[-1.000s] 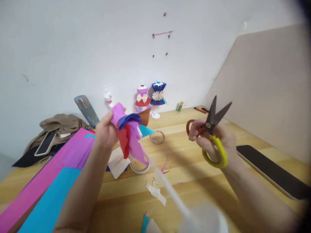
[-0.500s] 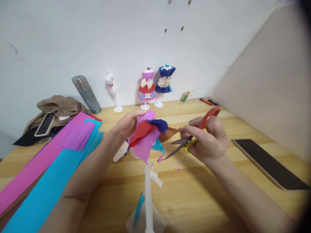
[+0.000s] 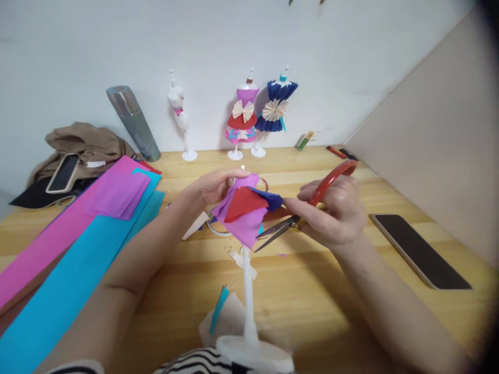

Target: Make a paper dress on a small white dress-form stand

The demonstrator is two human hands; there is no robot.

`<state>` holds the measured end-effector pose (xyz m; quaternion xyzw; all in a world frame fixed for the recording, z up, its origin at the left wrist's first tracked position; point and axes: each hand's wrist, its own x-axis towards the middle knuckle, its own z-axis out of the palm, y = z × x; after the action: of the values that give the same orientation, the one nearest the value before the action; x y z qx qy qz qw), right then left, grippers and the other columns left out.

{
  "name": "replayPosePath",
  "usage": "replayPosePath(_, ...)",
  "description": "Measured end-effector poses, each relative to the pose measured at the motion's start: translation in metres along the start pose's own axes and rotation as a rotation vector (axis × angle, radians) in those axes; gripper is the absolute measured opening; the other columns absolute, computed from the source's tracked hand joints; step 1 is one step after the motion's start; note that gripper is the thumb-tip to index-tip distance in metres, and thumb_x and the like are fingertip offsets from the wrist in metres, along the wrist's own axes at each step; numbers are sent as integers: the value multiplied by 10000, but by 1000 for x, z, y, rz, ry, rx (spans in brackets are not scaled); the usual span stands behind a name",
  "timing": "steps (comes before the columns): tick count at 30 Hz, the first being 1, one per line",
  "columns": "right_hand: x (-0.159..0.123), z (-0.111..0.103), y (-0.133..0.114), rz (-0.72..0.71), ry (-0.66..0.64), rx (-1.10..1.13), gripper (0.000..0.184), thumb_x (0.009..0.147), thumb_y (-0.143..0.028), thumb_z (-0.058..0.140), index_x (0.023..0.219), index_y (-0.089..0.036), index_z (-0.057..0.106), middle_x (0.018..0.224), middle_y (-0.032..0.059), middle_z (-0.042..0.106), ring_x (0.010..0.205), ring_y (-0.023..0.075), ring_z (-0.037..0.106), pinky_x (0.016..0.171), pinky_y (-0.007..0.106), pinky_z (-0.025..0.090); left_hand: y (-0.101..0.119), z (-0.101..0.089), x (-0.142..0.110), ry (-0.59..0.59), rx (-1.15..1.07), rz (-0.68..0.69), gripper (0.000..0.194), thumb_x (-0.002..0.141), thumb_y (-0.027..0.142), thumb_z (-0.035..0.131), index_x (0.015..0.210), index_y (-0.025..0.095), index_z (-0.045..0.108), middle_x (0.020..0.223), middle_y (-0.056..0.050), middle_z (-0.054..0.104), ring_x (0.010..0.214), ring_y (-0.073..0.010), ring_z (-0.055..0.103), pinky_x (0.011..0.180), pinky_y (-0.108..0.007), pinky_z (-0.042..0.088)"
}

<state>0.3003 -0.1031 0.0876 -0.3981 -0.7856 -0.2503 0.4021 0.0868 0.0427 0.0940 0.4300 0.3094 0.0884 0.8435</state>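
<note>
My left hand (image 3: 223,186) grips the upper body of a small mannequin (image 3: 250,301), whose white pole tilts down toward me and ends in a round base. Layered paper in purple, red, dark blue and brown forms a paper dress (image 3: 247,205) on it. Red- and yellow-handled scissors (image 3: 281,227) sit in my right hand (image 3: 331,213), their blades parted beside the skirt's lower purple edge. The fingertips of that hand touch the dark blue and brown layers. Below the dress, paper scraps (image 3: 242,262) lie on the table.
Coloured paper sheets (image 3: 83,254) spread along the left. Behind stand a bare mannequin (image 3: 180,114), a purple-and-red dressed mannequin (image 3: 242,122), a blue dressed one (image 3: 276,109) and a flask (image 3: 134,124). A dark phone (image 3: 421,252) lies right; a teal pen-like piece (image 3: 219,310) lies in front.
The mannequin has tilted and its base has come into view. A purple snippet near the blades is gone from there. My right fingers have moved onto the blue layer; the scissors stay parted.
</note>
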Motion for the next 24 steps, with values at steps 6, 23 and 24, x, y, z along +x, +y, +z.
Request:
replayPosePath(6, 13, -9, -13, -2, 42, 60, 68, 961, -259, 680, 1028, -249, 673, 745, 24, 571, 653, 199, 550, 627, 373, 440, 23, -1, -18, 227, -18, 297, 242, 932, 170, 627, 703, 131, 696, 605, -29, 714, 557, -130, 655, 669, -245, 563)
replayPosePath(23, -36, -5, 13, -62, 15, -508, 284, 872, -140, 736, 1062, -347, 780, 755, 56, 650, 710, 227, 558, 791, 462, 408, 28, -12, -18, 433, -90, 262, 169, 893, 184, 683, 732, 144, 710, 594, -17, 685, 506, -128, 604, 622, -267, 528)
replayPosePath(24, -37, -3, 15, -60, 9, -512, 299, 866, -140, 732, 1071, -352, 785, 756, 58, 645, 718, 231, 559, 794, 464, 408, 28, -15, -16, 437, -95, 267, 157, 888, 186, 691, 737, 150, 714, 597, -17, 686, 505, -130, 607, 609, -266, 524)
